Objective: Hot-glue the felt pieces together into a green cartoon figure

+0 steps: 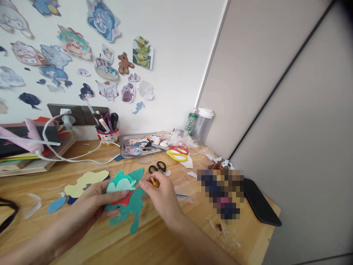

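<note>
Nearest, both forearms reaching in from the bottom edge over the wooden desk (154, 239). Left hand (91, 204) cupped under a teal felt cutout (129, 211), thumb laid across its red patch (123, 200) and a pale mint piece (120, 185) on top; cutout held just above the desk, tilted slightly toward the camera. Right hand (160, 195) closed in a pinch on a small yellow object (153, 182) (too small to identify) at the cutout's right edge, fingertips touching the felt.

Just beside the left hand, flat on the desk: a pale yellow felt shape (84, 182), a blue scrap (56, 205) and a curled strip of clear plastic (34, 206). At the far left edge, a black loop (9, 217), partly out of frame.

A little beyond the hands, black-handled scissors (157, 168), then a pair with red and yellow handles (178, 152) resting on a white paper scrap. To the right, a pixelated patch, a black phone-like slab (260, 204) at the desk's edge, and bits of clear film near the front corner.

Farther back, a metal tray (122, 141) holding printed stickers, a patterned cup of pens (108, 134), a white cable (79, 158) trailing from a wall socket, stacked boards at left with a pink tube (31, 140) on them. By the corner, a green bottle (191, 123) and a clear lidded jar (204, 123).

Farthest, the white wall (179, 48) covered in cartoon cutouts.
</note>
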{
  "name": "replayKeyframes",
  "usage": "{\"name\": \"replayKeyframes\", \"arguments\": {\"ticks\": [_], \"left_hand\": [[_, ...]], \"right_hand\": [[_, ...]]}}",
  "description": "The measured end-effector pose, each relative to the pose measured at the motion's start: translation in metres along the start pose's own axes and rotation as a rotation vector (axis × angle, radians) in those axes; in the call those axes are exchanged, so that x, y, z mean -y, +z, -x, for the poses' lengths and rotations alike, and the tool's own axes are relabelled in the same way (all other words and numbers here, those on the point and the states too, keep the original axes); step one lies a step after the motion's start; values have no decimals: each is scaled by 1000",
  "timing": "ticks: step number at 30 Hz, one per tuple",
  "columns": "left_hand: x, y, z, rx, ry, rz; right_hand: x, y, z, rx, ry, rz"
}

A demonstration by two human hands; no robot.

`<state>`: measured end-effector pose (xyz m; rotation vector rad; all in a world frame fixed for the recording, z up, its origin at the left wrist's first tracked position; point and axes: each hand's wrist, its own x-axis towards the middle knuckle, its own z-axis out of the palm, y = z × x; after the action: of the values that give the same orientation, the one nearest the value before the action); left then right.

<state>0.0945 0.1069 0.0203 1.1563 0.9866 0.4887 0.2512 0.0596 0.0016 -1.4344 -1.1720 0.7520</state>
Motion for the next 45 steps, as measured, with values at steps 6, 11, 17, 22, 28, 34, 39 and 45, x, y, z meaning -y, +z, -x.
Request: {"name": "replayKeyframes", "arguments": {"ticks": [6,11,17,22,28,34,39,45], "left_hand": [[3,0,4,126,3,-142],[6,3,5,168,23,-131],[0,-3,8,176,90,-71],[-4,-16,6,146,130,18],[-4,-22,4,184,202,63],[2,-19,3,155,194,48],[5,-17,3,165,206,-6],[5,-15,3,203,187,-89]], "right_hand": [[9,-3,1,90,-30,-44],[6,-1,0,77,-44,15],[-1,-15,-12,-84,10,16],[-3,-30,-24,-206,56,-53],[4,-26,-19,-130,53,-51],[10,-5,-7,52,45,-33],[13,-3,-2,0,-16,-4],[14,-7,2,23,-202,371]]}}
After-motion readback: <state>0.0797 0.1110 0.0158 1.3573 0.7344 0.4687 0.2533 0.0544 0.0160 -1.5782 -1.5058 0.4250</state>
